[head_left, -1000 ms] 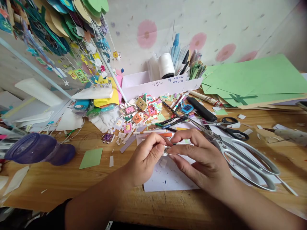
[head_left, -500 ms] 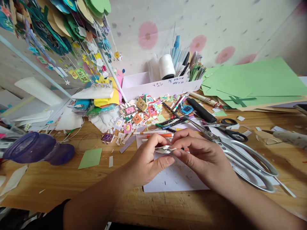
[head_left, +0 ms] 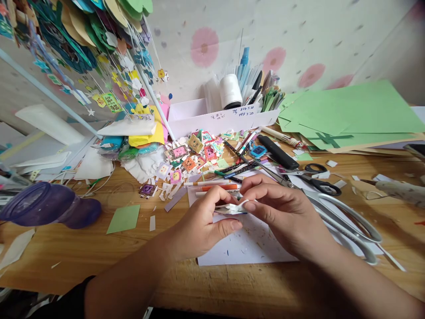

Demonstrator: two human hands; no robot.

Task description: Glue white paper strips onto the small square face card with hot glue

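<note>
- Two bare hands here. The left hand (head_left: 199, 226) has its fingers curled round the left end of a small white piece (head_left: 230, 208), thumb sticking out below, apart from it. The right hand (head_left: 280, 212) pinches a thin white flap at its 3 o'clock end.
- That's one piece, held mid-view above one white sheet (head_left: 232, 250) on the tabletop (head_left: 172, 281).
- Biggest risk imo: tearing. The flap looks thin and bent, so a hard tug from the right hand could rip or crease it.
- Second risk: dropping it. With the left thumb off, the grip could slip, and white on white would be annoying to spot.
- Clutter's a worry too: the big silver scissors (head_left: 377, 237) sit close by the right hand at 3 o'clock, so an elbow or wrist might knock them.
- Counts, clocked from the piece: one pair of silver scissors, one black-handled pair (head_left: 321, 184) between 2 and 3, one purple cup (head_left: 71, 208) at 9, one green square (head_left: 123, 219) nearer at 9.
- Little picture squares (head_left: 189, 164) around 10–11: at least seven, too jumbled for more.
</note>
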